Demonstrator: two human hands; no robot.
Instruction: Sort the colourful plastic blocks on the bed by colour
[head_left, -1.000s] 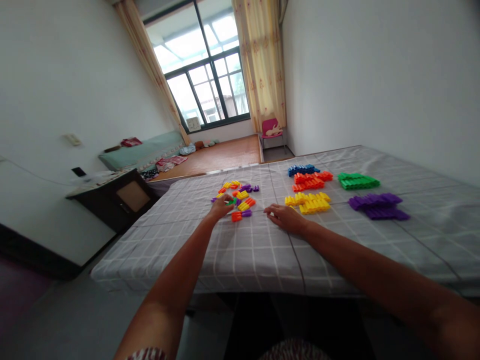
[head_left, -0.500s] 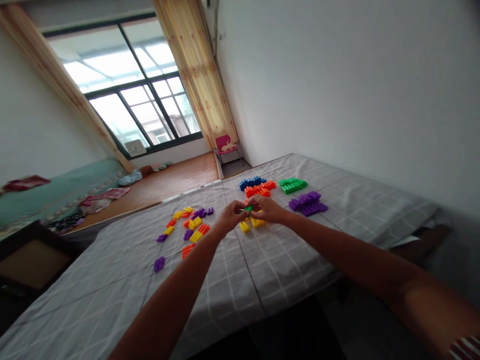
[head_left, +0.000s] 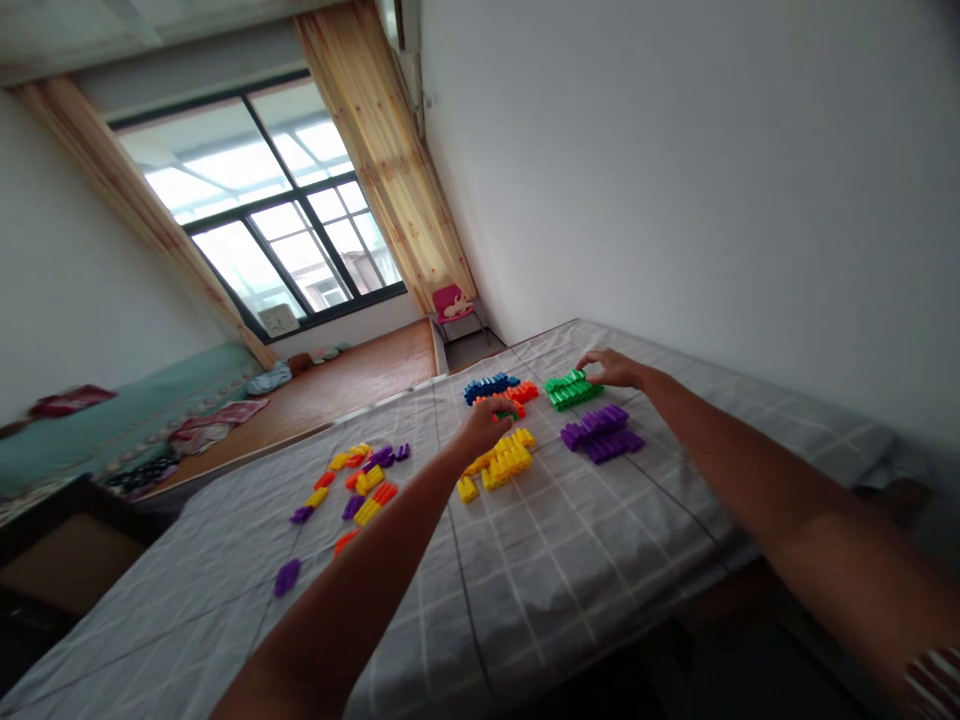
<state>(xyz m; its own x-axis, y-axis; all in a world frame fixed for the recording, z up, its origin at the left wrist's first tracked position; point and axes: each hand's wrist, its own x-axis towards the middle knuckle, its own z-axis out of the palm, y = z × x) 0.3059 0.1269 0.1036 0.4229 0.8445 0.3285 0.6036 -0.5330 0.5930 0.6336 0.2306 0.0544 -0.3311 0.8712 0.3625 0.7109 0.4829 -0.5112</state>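
Note:
My left hand [head_left: 484, 428] is closed on a small green plastic block [head_left: 510, 414], mostly hidden by the fingers, above the yellow blocks [head_left: 504, 462] and in front of the orange blocks [head_left: 527, 391]. Over at the green blocks [head_left: 568, 392], my right hand [head_left: 615, 368] has its fingers curved and apart at the right edge of the group. Whether a fingertip touches a green block I cannot tell. Purple blocks [head_left: 602, 434] lie just in front of the green ones, and dark blue blocks [head_left: 489, 387] lie behind the orange ones.
On the left of the grey checked cloth [head_left: 547, 560], joined yellow, orange and purple blocks [head_left: 367, 482] are scattered, with a single purple piece [head_left: 287, 577] nearer me. A white wall [head_left: 675, 200] runs along the right. A pink chair [head_left: 450, 301] stands beyond the far edge.
Both hands were together over the yellow blocks on a green piece. My right hand has moved away to the green group, while my left keeps the green piece. The camera view has shifted slightly.

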